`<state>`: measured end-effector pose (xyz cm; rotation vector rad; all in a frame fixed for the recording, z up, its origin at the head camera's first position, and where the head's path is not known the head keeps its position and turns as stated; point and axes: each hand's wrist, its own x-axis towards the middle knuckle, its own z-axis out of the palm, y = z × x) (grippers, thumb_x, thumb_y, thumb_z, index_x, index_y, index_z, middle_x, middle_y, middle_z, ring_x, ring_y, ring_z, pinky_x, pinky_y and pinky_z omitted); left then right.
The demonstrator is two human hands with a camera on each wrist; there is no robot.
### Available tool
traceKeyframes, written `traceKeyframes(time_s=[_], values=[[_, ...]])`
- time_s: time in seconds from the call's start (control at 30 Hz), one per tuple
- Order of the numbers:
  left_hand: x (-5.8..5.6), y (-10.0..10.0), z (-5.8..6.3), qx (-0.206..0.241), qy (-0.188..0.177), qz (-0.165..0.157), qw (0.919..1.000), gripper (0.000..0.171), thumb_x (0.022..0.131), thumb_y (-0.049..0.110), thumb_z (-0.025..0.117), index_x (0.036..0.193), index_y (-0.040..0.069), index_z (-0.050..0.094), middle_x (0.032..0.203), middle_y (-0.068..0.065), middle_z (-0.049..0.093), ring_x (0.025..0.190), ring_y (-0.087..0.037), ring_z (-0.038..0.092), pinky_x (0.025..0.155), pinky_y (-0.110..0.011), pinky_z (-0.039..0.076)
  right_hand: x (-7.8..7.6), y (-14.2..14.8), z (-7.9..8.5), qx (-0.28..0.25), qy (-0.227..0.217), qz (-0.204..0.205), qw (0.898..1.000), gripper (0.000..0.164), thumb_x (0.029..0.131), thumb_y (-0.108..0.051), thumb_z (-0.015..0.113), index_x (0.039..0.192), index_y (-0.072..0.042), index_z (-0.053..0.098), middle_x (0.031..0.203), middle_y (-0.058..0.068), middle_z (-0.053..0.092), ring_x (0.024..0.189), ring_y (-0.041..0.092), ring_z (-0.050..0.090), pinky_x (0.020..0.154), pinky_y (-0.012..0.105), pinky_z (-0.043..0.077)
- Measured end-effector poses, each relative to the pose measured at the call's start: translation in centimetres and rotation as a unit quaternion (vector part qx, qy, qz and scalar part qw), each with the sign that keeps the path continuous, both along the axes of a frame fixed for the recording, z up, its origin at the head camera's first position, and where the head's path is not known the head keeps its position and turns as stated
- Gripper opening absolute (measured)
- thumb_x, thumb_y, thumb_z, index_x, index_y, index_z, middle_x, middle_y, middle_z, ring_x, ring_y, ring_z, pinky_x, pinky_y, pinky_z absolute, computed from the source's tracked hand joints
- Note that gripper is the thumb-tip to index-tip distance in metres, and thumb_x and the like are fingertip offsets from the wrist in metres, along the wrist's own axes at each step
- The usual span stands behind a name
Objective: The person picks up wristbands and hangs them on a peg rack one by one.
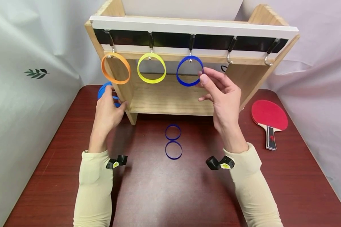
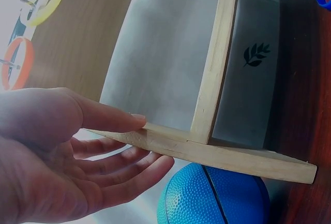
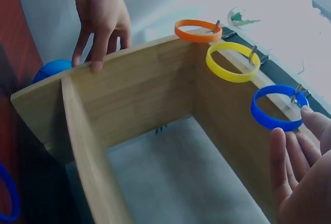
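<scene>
My right hand (image 1: 224,97) pinches the right edge of a blue wristband (image 1: 188,84) between thumb and fingers. The band hangs around the middle hook on the front of a wooden shelf (image 1: 170,101). To its left, a yellow wristband (image 1: 152,82) and an orange wristband (image 1: 103,67) hang from the other two hooks. My left hand (image 1: 109,110) grips the shelf's left side panel (image 2: 232,163), with the thumb on one face and the fingers on the other.
Two more blue wristbands, a farther one (image 1: 172,139) and a nearer one (image 1: 173,158), lie on the dark red table (image 1: 147,195). Bare hooks (image 1: 229,58) line the shelf's right half. A blue ball (image 2: 189,198) sits beyond the left panel, and a red table tennis paddle (image 1: 268,113) lies at right.
</scene>
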<state>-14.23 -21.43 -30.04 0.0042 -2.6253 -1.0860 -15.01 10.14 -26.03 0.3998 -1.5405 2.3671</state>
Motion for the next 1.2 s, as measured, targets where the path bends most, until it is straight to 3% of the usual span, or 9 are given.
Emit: traceKeyframes(time_s=[0.27, 0.43, 0.5, 0.6, 0.67, 0.77, 0.87, 1.0, 1.2], values=[[0.1, -0.1, 0.2, 0.001, 0.001, -0.001, 1.0000, 0.052, 0.088, 0.010, 0.071, 0.131, -0.001, 0.043, 0.119, -0.020, 0.056, 0.105, -0.036, 0.058, 0.082, -0.051, 0.051, 2.5, 0.5, -1.1, 0.056, 0.005, -0.047, 0.997, 0.028, 0.087, -0.006, 0.074, 0.112, 0.006, 0.069, 0.108, 0.026, 0.067, 0.079, 0.030, 0.070, 0.051, 0.032, 0.055], [0.1, -0.3, 0.2, 0.001, 0.001, 0.002, 1.0000, 0.052, 0.089, 0.010, 0.070, 0.131, 0.000, 0.043, 0.119, -0.020, 0.057, 0.105, -0.036, 0.059, 0.082, -0.051, 0.051, 3.4, 0.5, -2.8, 0.223, -0.009, -0.013, 0.975, 0.016, 0.090, -0.005, 0.071, 0.101, 0.007, 0.072, 0.089, 0.020, 0.071, 0.070, 0.027, 0.069, 0.053, 0.033, 0.055], [0.1, -0.3, 0.2, 0.001, -0.001, 0.002, 1.0000, 0.051, 0.089, 0.010, 0.070, 0.131, 0.000, 0.043, 0.119, -0.020, 0.057, 0.105, -0.035, 0.059, 0.082, -0.051, 0.051, 3.1, 0.6, -4.3, 0.324, -0.033, 0.024, 0.945, 0.015, 0.090, -0.012, 0.072, 0.099, 0.000, 0.074, 0.082, 0.011, 0.072, 0.067, 0.023, 0.069, 0.054, 0.032, 0.055], [0.1, -0.4, 0.1, 0.000, -0.002, 0.005, 1.0000, 0.051, 0.089, 0.010, 0.069, 0.132, 0.000, 0.042, 0.119, -0.019, 0.057, 0.105, -0.034, 0.059, 0.082, -0.050, 0.051, 2.2, 0.4, -6.8, 0.455, -0.052, 0.055, 0.887, 0.011, 0.090, -0.021, 0.073, 0.095, -0.012, 0.076, 0.077, -0.001, 0.072, 0.065, 0.014, 0.068, 0.056, 0.033, 0.055], [0.1, -0.4, 0.0, 0.001, -0.001, 0.006, 1.0000, 0.051, 0.089, 0.010, 0.069, 0.132, 0.001, 0.042, 0.119, -0.019, 0.057, 0.105, -0.034, 0.059, 0.082, -0.049, 0.051, 1.8, -0.1, -8.4, 0.530, -0.048, 0.034, 0.846, 0.009, 0.090, -0.027, 0.073, 0.092, -0.019, 0.076, 0.074, -0.009, 0.070, 0.062, 0.007, 0.065, 0.056, 0.031, 0.054], [0.0, -0.4, -0.1, 0.003, -0.001, 0.005, 1.0000, 0.051, 0.089, 0.009, 0.068, 0.132, 0.001, 0.042, 0.119, -0.019, 0.057, 0.104, -0.032, 0.059, 0.082, -0.049, 0.051, 1.3, -0.9, -10.4, 0.600, -0.051, -0.016, 0.799, 0.010, 0.088, -0.033, 0.074, 0.089, -0.024, 0.075, 0.073, -0.014, 0.068, 0.060, 0.003, 0.062, 0.056, 0.033, 0.051], [-0.1, -0.3, -0.2, 0.006, -0.001, 0.002, 1.0000, 0.050, 0.089, 0.009, 0.069, 0.132, 0.001, 0.043, 0.119, -0.017, 0.057, 0.103, -0.031, 0.059, 0.081, -0.047, 0.051, 0.8, -1.3, -12.4, 0.639, -0.069, -0.037, 0.765, 0.017, 0.086, -0.039, 0.075, 0.090, -0.022, 0.075, 0.071, -0.016, 0.066, 0.062, 0.006, 0.061, 0.055, 0.035, 0.050], [-0.2, -0.1, -0.2, 0.007, -0.002, -0.001, 1.0000, 0.050, 0.089, 0.009, 0.069, 0.131, 0.001, 0.043, 0.119, -0.017, 0.056, 0.102, -0.030, 0.059, 0.081, -0.046, 0.051, 0.4, -1.6, -14.1, 0.651, -0.091, -0.032, 0.753, 0.023, 0.084, -0.041, 0.077, 0.090, -0.018, 0.074, 0.070, -0.014, 0.065, 0.065, 0.010, 0.061, 0.055, 0.036, 0.050], [-0.1, -0.1, -0.1, 0.006, 0.000, 0.000, 1.0000, 0.050, 0.089, 0.011, 0.070, 0.130, 0.000, 0.044, 0.117, -0.018, 0.057, 0.103, -0.031, 0.059, 0.082, -0.047, 0.050, 0.0, -1.5, -14.6, 0.618, -0.106, -0.040, 0.778, 0.007, 0.082, -0.023, 0.077, 0.083, -0.018, 0.073, 0.073, -0.009, 0.067, 0.065, 0.013, 0.062, 0.053, 0.036, 0.050]])
